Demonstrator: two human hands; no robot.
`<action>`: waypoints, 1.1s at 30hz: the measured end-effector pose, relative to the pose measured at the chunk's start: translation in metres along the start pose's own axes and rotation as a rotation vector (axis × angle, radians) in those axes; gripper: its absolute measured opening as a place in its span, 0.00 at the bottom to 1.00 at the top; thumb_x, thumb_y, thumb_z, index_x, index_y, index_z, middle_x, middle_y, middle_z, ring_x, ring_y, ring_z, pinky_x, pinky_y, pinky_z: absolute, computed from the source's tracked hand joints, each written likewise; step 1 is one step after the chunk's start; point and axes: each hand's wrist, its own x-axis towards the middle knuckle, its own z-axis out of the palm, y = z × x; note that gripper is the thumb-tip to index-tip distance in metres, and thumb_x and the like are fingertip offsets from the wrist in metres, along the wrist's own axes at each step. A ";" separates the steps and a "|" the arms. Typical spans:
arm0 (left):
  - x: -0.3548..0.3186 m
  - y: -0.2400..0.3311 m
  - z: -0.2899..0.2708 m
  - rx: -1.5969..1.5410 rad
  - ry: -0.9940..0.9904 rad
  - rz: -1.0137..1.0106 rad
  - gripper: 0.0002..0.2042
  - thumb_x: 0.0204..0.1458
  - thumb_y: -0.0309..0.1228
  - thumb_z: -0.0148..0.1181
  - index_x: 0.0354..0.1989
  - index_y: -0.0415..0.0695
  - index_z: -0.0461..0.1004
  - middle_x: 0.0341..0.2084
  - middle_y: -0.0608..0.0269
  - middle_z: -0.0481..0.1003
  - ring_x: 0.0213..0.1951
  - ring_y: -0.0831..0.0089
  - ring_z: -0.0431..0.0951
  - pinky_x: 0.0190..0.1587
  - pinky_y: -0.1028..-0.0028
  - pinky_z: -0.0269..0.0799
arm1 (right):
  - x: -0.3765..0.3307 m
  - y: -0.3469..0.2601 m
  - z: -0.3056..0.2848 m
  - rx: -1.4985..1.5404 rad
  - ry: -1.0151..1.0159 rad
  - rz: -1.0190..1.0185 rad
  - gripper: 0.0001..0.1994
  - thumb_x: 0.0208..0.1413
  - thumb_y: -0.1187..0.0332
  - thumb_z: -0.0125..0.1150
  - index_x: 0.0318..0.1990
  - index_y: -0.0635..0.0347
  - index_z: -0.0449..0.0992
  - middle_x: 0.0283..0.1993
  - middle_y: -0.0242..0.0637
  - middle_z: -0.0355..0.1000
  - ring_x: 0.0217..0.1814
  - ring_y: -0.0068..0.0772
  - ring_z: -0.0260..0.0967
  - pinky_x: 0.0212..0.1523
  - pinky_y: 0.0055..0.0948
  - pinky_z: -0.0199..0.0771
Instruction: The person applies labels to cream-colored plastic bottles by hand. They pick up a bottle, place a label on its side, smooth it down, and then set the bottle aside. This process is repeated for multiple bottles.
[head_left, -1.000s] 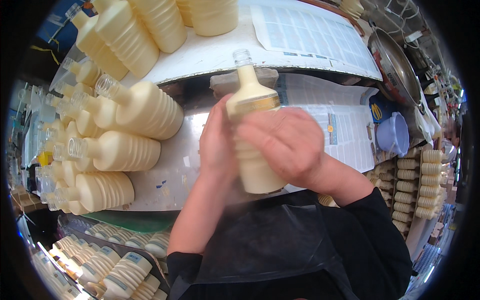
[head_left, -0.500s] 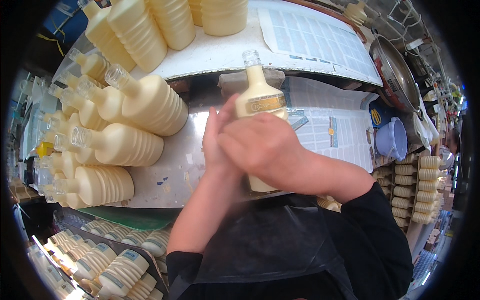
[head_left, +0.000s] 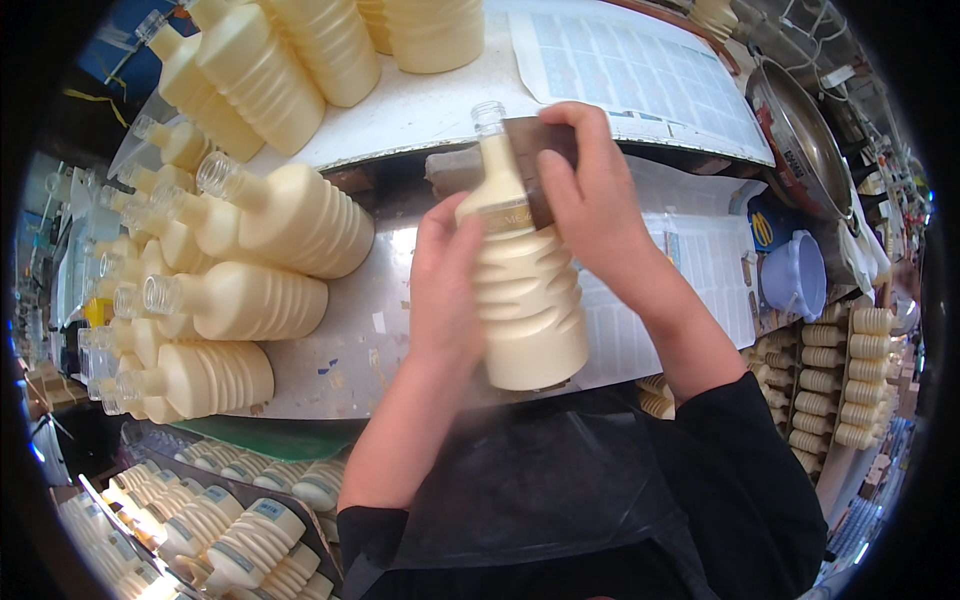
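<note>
A cream ribbed glass bottle point(head_left: 530, 330) with a clear threaded neck leans, neck pointing away from me, in front of my body. My left hand point(head_left: 443, 285) is closed around its left side, somewhat blurred. A gold-brown label band point(head_left: 505, 216) runs across the bottle's shoulder. In my right hand point(head_left: 598, 190), between thumb and fingers, is a dark brown flat piece point(head_left: 540, 160), pressed along the right of the shoulder and covering part of the band. What the piece is made of, I cannot tell. A grey block point(head_left: 452, 170) lies behind the bottle.
Many similar bottles point(head_left: 262, 300) lie stacked at the left, and taller ones point(head_left: 435, 35) stand on the raised shelf. Label sheets point(head_left: 630, 65) lie on the shelf and the metal table point(head_left: 350, 300). At the right are a purple bucket point(head_left: 795, 277) and a pan point(head_left: 805, 140). Labelled bottles point(head_left: 250, 540) fill a crate at lower left.
My right hand has moved off the bottle's front, up and to the right, and now shows the brown piece at the shoulder. More of the ribbed body is visible.
</note>
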 end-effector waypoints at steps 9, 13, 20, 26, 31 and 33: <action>-0.006 0.006 0.010 -0.101 0.009 -0.006 0.16 0.72 0.36 0.47 0.61 0.42 0.66 0.53 0.58 0.74 0.53 0.68 0.76 0.58 0.64 0.73 | 0.000 -0.018 0.008 0.032 -0.017 -0.142 0.15 0.62 0.74 0.50 0.56 0.64 0.65 0.53 0.53 0.68 0.54 0.57 0.69 0.56 0.46 0.71; -0.008 0.006 0.007 -0.093 0.025 0.014 0.18 0.74 0.39 0.41 0.61 0.42 0.69 0.55 0.62 0.74 0.57 0.70 0.73 0.63 0.66 0.67 | -0.002 -0.039 0.026 -0.087 -0.068 -0.293 0.16 0.61 0.74 0.53 0.55 0.63 0.64 0.51 0.53 0.65 0.50 0.58 0.69 0.51 0.49 0.72; -0.006 0.005 0.007 -0.182 0.016 -0.025 0.21 0.75 0.42 0.36 0.63 0.41 0.69 0.56 0.64 0.74 0.56 0.72 0.73 0.64 0.69 0.65 | 0.002 -0.038 0.014 -0.135 -0.070 -0.242 0.13 0.63 0.73 0.51 0.54 0.63 0.64 0.51 0.54 0.65 0.49 0.59 0.68 0.49 0.48 0.71; -0.010 0.010 0.010 -0.146 -0.045 -0.006 0.23 0.74 0.47 0.37 0.62 0.43 0.69 0.54 0.63 0.74 0.55 0.71 0.74 0.62 0.69 0.67 | 0.003 -0.035 0.022 -0.147 -0.156 -0.188 0.10 0.66 0.72 0.49 0.52 0.61 0.67 0.51 0.52 0.67 0.52 0.61 0.67 0.55 0.47 0.69; 0.002 -0.005 0.000 0.316 -0.018 0.060 0.24 0.71 0.49 0.44 0.61 0.40 0.67 0.52 0.59 0.73 0.54 0.72 0.73 0.60 0.69 0.68 | 0.002 0.012 -0.005 -0.024 -0.029 -0.160 0.13 0.63 0.76 0.51 0.54 0.63 0.66 0.53 0.50 0.68 0.55 0.56 0.69 0.57 0.44 0.70; 0.004 -0.006 -0.002 0.396 -0.041 0.059 0.25 0.70 0.49 0.47 0.62 0.39 0.66 0.52 0.57 0.73 0.54 0.71 0.73 0.59 0.70 0.68 | -0.006 0.032 -0.006 0.028 0.032 -0.157 0.16 0.60 0.78 0.54 0.55 0.63 0.66 0.54 0.49 0.68 0.56 0.53 0.69 0.58 0.43 0.70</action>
